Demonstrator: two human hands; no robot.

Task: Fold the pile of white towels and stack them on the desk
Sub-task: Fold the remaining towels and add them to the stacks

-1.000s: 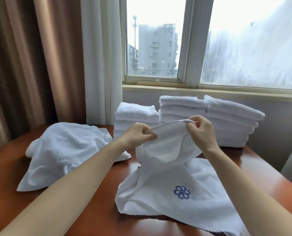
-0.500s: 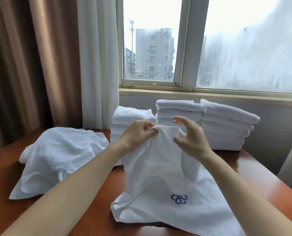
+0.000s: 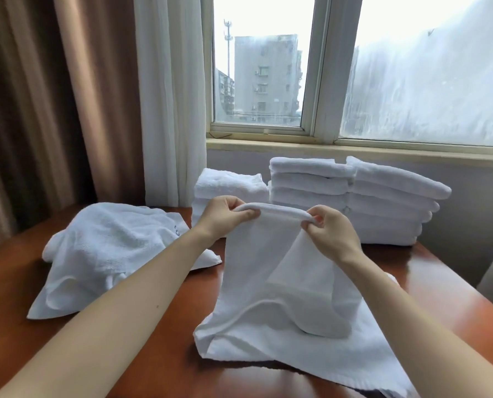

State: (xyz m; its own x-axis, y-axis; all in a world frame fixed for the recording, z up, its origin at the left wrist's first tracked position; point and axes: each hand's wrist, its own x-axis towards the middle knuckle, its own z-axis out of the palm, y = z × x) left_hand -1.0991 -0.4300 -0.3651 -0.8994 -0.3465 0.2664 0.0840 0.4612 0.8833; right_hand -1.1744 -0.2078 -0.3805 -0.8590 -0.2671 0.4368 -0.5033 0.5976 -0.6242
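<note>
pinching left hand (image 3: 225, 217), right hand (image 3: 332, 234), terry towel (image 3: 256, 271)

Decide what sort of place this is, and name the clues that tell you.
Probably a hotel room: stacks of identical folded white towels on a polished wooden desk, heavy brown curtains, and a window facing a tall building.

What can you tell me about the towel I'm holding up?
The held towel is white terry cloth with a hemmed edge. The left hand and right hand pinch its top, lifted above the desk; the rest hangs in loose folds, its lower part lying crumpled on the wood.
</note>
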